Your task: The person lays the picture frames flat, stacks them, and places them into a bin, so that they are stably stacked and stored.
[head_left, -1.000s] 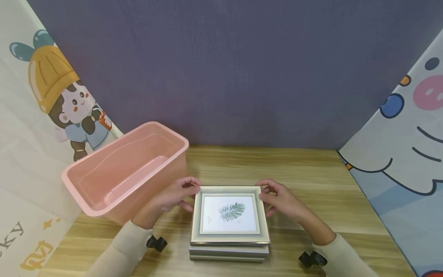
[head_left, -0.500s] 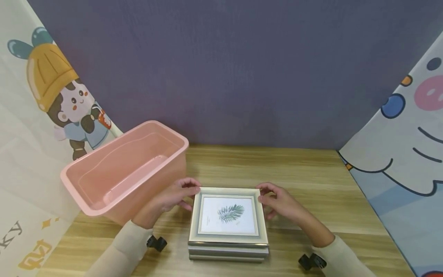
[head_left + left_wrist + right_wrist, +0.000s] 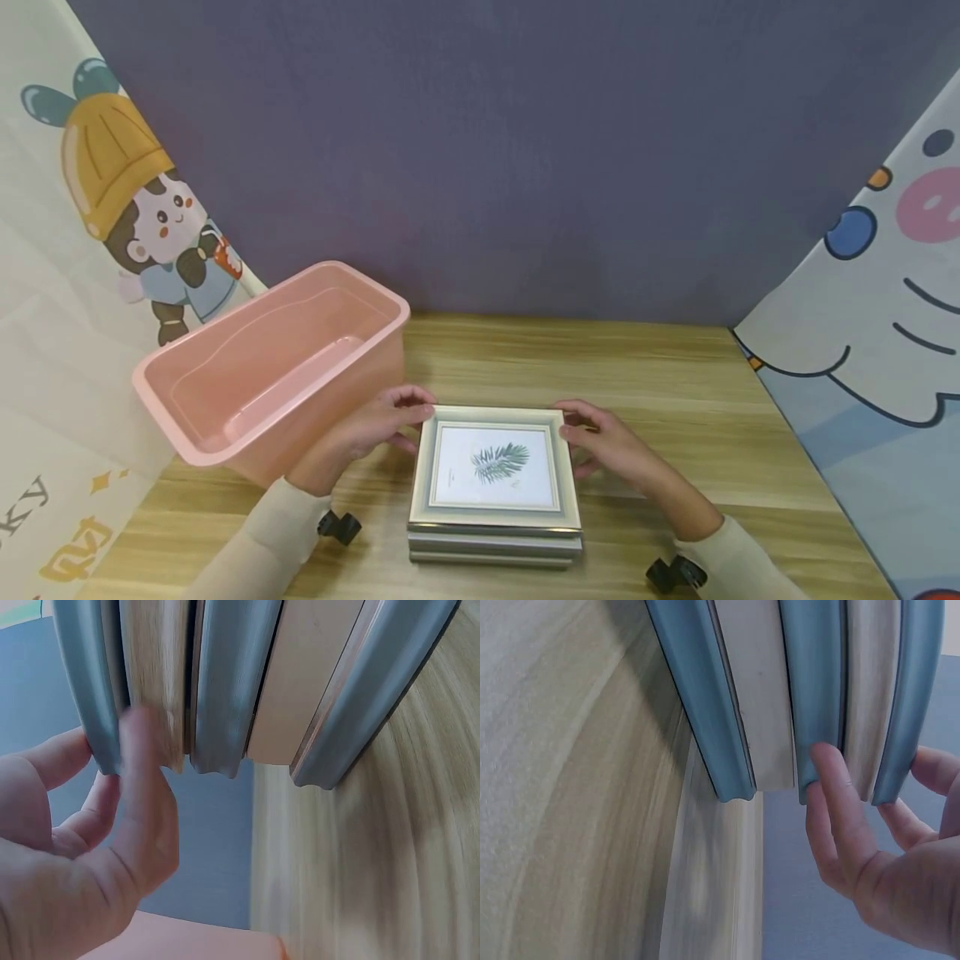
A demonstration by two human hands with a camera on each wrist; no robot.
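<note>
A picture frame (image 3: 494, 467) with a cream border and a green leaf print lies face up on a stack of similar frames (image 3: 495, 547). At its far left corner, my left hand (image 3: 378, 423) holds the edge, thumb on the border. My right hand (image 3: 607, 440) grips the far right corner likewise. In the left wrist view, the stacked frames (image 3: 217, 690) show grey-blue sides with wood-coloured layers between, and a finger (image 3: 141, 742) lies along the upper side. From the right wrist, fingertips (image 3: 829, 761) touch the side of the stack (image 3: 814, 690) near its corner.
A pink plastic bin (image 3: 300, 367), with nothing inside, stands left of the frames, close beside my left forearm. The wood-grain table (image 3: 570, 358) meets a dark blue-grey wall (image 3: 510, 167) behind. Cartoon-printed sheets (image 3: 900, 333) hang at both sides.
The top frame has shifted slightly left and toward me, now more in line with the stack. My right hand has moved slightly with it; the left hand has stayed nearly still.
</note>
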